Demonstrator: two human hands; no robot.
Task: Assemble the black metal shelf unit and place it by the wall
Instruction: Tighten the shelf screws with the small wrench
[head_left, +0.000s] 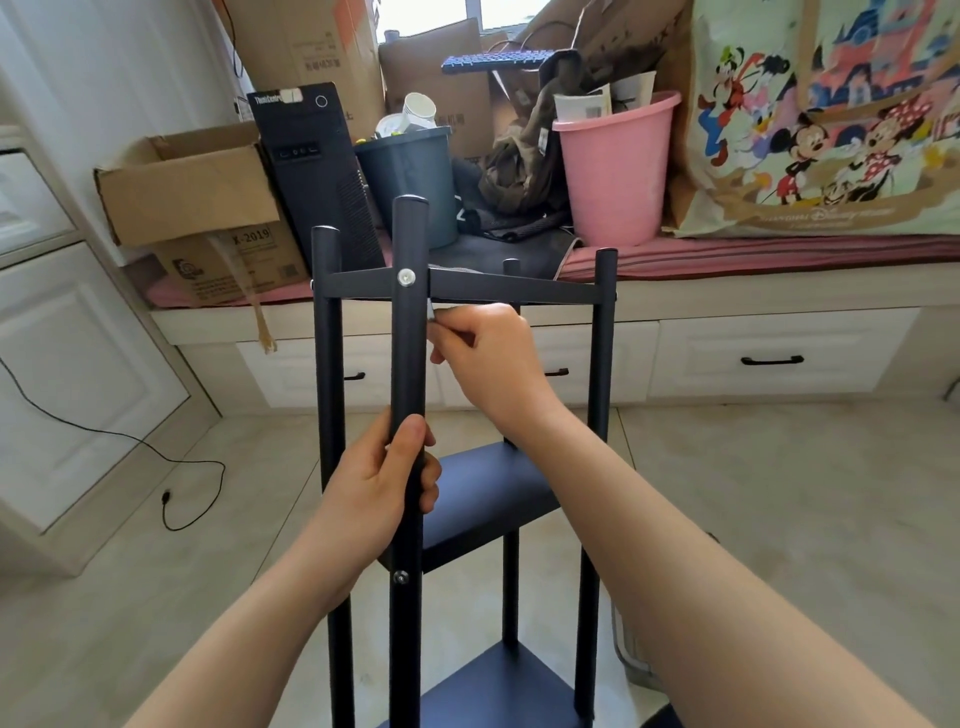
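Head view, single wide-angle camera.
I look forward and down, close over the shelf frame (410, 332), facing the window bench (727, 291).

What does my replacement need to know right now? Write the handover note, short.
Left hand: grips the near post of the shelf unit at mid-height.
Right hand: fingers pinch a small silvery tool just under the top frame, beside that post.
Done: four posts up, top frame on, two shelves mounted, top screw in place.
Left: finish the fastening, check the lower screw, then move the unit to the wall.
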